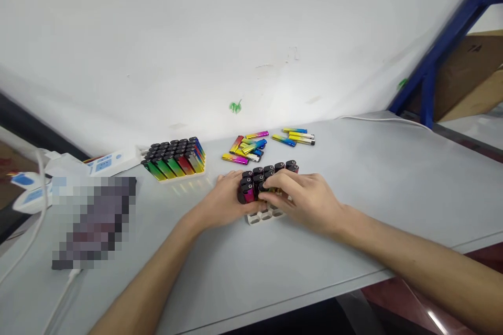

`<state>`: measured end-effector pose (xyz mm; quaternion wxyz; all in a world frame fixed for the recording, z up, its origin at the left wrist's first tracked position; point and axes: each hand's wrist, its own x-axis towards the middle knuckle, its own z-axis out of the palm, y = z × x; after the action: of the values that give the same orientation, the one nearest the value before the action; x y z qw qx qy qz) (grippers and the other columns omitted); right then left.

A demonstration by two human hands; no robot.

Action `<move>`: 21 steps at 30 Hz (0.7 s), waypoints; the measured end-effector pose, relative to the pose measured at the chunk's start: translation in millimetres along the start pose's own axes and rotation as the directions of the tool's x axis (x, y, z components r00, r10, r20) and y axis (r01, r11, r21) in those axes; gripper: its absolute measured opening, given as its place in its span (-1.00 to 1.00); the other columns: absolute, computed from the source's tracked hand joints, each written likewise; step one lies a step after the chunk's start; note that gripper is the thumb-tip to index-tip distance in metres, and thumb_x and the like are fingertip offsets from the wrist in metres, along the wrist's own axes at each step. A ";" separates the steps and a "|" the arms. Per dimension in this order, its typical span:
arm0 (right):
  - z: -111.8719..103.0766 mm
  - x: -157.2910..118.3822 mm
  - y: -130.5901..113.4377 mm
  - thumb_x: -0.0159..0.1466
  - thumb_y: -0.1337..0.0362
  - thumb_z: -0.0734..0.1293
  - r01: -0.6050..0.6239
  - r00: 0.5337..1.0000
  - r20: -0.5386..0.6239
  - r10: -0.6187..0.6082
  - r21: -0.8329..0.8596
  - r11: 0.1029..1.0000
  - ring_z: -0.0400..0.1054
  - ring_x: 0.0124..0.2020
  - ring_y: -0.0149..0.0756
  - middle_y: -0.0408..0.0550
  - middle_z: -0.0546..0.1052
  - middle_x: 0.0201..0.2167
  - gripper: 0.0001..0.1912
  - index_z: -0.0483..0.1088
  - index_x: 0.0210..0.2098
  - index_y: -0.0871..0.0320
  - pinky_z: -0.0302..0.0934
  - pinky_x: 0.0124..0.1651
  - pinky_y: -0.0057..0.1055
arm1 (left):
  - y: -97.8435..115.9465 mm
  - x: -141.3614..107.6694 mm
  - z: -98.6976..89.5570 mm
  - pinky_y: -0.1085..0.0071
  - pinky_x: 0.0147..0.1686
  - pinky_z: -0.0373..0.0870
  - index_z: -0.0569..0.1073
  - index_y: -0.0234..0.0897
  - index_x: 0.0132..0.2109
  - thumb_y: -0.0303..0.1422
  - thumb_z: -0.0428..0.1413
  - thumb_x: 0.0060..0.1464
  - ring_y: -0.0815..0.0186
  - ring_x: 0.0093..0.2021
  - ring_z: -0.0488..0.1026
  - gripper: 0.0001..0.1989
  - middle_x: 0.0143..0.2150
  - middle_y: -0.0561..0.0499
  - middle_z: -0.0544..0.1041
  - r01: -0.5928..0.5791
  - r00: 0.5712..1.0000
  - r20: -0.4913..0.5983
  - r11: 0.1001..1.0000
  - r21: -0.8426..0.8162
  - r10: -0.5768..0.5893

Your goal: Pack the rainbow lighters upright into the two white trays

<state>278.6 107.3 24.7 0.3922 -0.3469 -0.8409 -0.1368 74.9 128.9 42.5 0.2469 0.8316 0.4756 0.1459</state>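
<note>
Here, the right hand [302,199] comes in from the right with its palm turned down and wrist nearly straight, the thumb and forefinger pinching the black top of a lighter [262,187] in the nearer part of the group. Its other fingers fold in above the group, and that lighter's lower part is mostly hidden. The left hand [226,201] wraps the left end of the same group, fingers behind and thumb stretched across the near side, grasping it; how tightly, I cannot tell.

Between the 2 hands sits a white moulded tray with rounded slots [254,220]. Upright black-capped lighters [280,166] fill its far part, a magenta body showing at the near left corner, while slots along the near edge are empty.

Beyond the hands, loose shiny multicoloured lighters [254,146] lie flat on the grey tabletop [346,167]: an overlapping cluster, and 4 more to its right near the white wall [176,52].

Well to the left, a 2nd white tray [184,178] is packed with rows of upright rainbow-bodied lighters with black caps [173,163]. Further left are a white power strip [113,162] and a pixelated dark object [96,225], with a white cable [65,296] at its near end.
</note>
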 end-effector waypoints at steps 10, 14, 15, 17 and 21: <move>-5.4 0.2 5.0 0.38 0.18 0.29 0.003 0.999 0.040 -0.007 0.098 0.995 0.30 -0.56 -0.53 -0.26 0.57 -0.44 -0.83 0.46 -0.11 0.09 0.05 -0.53 -0.49 | -1.3 2.0 0.4 0.31 -0.17 0.36 0.49 -0.15 -0.18 -0.12 0.22 0.01 0.15 -0.10 0.42 -0.72 -0.17 0.07 0.51 0.015 1.000 0.003 0.999 -0.047 -0.015; -7.5 0.5 4.9 0.39 0.18 0.27 -0.025 0.997 0.072 0.018 0.104 0.994 0.25 -0.58 -0.53 -0.23 0.53 -0.45 -0.82 0.47 -0.20 0.11 0.00 -0.56 -0.50 | -0.4 2.6 0.0 0.36 -0.25 0.38 0.49 -0.17 -0.17 -0.13 0.22 0.01 0.17 -0.12 0.43 -0.72 -0.17 0.07 0.51 0.014 1.000 0.021 0.994 -0.105 -0.012; -8.0 0.8 4.9 0.39 0.18 0.27 -0.033 0.997 0.075 0.025 0.104 0.994 0.25 -0.57 -0.53 -0.22 0.53 -0.45 -0.81 0.47 -0.23 0.11 -0.01 -0.57 -0.50 | -0.5 2.6 0.1 0.36 -0.26 0.38 0.49 -0.16 -0.16 -0.12 0.22 0.01 0.18 -0.13 0.44 -0.71 -0.16 0.06 0.51 0.014 1.000 0.016 0.994 -0.110 -0.013; -8.7 1.4 5.5 0.40 0.17 0.26 -0.041 0.997 0.074 0.033 0.101 0.994 0.25 -0.56 -0.53 -0.21 0.53 -0.44 -0.80 0.46 -0.26 0.11 0.00 -0.57 -0.50 | -1.1 2.3 0.6 0.35 -0.26 0.39 0.49 -0.16 -0.15 -0.09 0.23 0.00 0.18 -0.14 0.44 -0.68 -0.16 0.06 0.51 0.015 1.000 0.006 0.994 -0.112 -0.014; -9.1 2.0 9.1 0.41 0.19 0.24 -0.031 0.998 0.050 0.027 0.068 0.997 0.24 -0.57 -0.53 -0.22 0.52 -0.47 -0.78 0.45 -0.27 0.12 -0.01 -0.57 -0.50 | -2.7 2.0 1.2 0.33 -0.22 0.39 0.50 -0.16 -0.15 -0.04 0.24 -0.02 0.18 -0.15 0.44 -0.64 -0.20 0.05 0.53 0.013 1.000 0.006 0.996 -0.089 -0.013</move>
<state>289.1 110.2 31.7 0.3853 -0.3485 -0.8493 -0.0934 74.5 131.5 40.0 0.2860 0.8170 0.4733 0.1633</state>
